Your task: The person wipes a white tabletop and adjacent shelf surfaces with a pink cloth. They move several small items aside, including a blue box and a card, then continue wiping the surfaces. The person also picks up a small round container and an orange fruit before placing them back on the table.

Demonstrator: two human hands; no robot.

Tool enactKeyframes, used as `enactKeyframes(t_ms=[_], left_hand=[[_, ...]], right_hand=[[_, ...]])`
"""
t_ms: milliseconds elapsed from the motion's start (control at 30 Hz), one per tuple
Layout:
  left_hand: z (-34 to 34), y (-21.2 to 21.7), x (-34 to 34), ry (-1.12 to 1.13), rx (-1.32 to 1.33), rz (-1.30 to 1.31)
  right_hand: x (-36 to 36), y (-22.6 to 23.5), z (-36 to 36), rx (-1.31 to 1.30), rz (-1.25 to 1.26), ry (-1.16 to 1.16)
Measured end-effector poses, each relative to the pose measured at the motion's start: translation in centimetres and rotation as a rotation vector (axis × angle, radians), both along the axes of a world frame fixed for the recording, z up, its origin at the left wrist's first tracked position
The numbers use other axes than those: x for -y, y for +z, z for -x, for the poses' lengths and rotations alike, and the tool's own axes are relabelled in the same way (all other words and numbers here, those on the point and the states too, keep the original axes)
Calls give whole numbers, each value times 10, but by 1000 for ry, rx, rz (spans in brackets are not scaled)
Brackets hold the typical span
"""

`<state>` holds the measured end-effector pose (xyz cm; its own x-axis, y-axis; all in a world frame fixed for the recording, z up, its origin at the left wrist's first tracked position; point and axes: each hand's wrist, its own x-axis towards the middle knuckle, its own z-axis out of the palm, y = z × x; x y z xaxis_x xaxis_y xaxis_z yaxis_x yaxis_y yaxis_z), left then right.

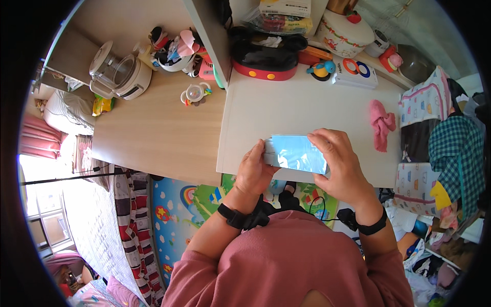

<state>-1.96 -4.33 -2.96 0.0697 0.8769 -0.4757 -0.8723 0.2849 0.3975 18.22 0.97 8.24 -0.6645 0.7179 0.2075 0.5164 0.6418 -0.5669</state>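
Note:
A flat, light blue, shiny packet (296, 152) with a whitish left end is held up above the near edge of the white table. My left hand (254, 169) is closed round its left end, the thumb along the side. On the right end, my right hand (341, 162) grips with the fingers over the upper corner and the thumb at the lower edge. Glare lies on the packet's surface, and what is inside it cannot be seen. Dark bands with small devices are strapped on both wrists.
On the white table (307, 107) lie a pink cloth (380, 124), a black-and-red case (266, 57), a white box (355, 72) and a blue toy bird (322, 68). The wooden desk (158, 123) on the left bears a kettle appliance (123, 77) and a rattle (195, 94).

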Motion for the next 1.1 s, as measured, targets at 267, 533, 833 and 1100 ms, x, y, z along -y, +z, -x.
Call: enactKeyframes(t_ms=[267,533,833,1100], left_hand=[[14,-10,13,35,17,-94],[15,6,11,104,-483,-40],[10,35,-2,143,-1068,-160],[-1,84,-16,118,-790,-454]], right_hand=[[10,-26,-12,-108,164,-127],[18,-40,-14,-200,202,-197],[18,-45,-15,-180,117,-214],[10,-66,-30,-782,1002,-140]])
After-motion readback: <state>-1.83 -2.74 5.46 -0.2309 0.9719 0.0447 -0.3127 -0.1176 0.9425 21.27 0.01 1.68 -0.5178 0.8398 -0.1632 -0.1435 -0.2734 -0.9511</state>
